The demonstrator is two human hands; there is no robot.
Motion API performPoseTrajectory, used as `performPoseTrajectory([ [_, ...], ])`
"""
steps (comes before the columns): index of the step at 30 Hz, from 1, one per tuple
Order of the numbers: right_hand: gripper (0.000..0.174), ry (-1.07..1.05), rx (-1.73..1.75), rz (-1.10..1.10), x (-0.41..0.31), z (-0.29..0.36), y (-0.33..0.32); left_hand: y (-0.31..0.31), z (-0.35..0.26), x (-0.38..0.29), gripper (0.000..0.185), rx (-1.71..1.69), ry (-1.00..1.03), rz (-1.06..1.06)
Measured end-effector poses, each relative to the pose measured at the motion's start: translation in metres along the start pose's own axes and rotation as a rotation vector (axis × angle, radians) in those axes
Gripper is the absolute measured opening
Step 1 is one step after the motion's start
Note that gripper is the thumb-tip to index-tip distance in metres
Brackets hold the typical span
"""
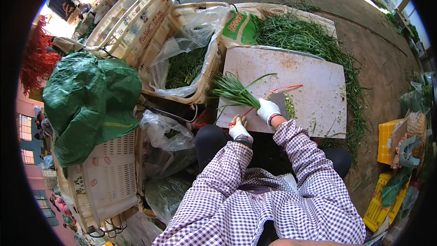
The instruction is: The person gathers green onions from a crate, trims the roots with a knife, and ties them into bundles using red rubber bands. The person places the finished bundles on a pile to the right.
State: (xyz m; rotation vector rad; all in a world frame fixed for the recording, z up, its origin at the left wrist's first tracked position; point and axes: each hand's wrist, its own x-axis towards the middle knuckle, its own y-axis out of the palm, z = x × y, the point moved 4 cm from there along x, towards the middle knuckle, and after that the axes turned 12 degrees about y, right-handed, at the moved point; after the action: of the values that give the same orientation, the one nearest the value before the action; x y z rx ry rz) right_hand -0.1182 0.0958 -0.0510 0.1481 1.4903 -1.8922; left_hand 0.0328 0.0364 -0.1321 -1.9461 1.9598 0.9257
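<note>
My right hand (268, 111), in a white glove, grips a bunch of chive-like greens (235, 90) by its cut end. The leaves fan out to the upper left over the edge of a whitish board (317, 75). A red tie strip (288, 87) passes under the bunch towards my left hand (239, 129), also gloved, whose fingers pinch its near end. Beside my right hand a flat grey blade (280, 99), perhaps a cleaver's, lies on the board, its handle hidden. Short cut stem ends (290, 106) are heaped along its right side.
Loose greens (300, 30) spread over a sack behind the board and down its right side. At left stand a plastic-lined crate (213, 61) of greens and a crate (112, 171) under green woven sheeting (88, 99). Red strips (37, 58) hang far left. A yellow crate (377, 201) is at right.
</note>
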Motion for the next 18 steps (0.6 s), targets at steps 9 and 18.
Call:
performPoseTrajectory([
  [9,0.029,-0.201,0.12,0.038,0.018,0.023,-0.006,0.016,0.012,0.001,0.012,-0.341,-0.091,-0.141],
  [18,0.035,-0.266,-0.082,-0.232,0.019,0.031,-0.003,0.009,0.01,-0.008,0.021,-0.235,-0.075,-0.08],
])
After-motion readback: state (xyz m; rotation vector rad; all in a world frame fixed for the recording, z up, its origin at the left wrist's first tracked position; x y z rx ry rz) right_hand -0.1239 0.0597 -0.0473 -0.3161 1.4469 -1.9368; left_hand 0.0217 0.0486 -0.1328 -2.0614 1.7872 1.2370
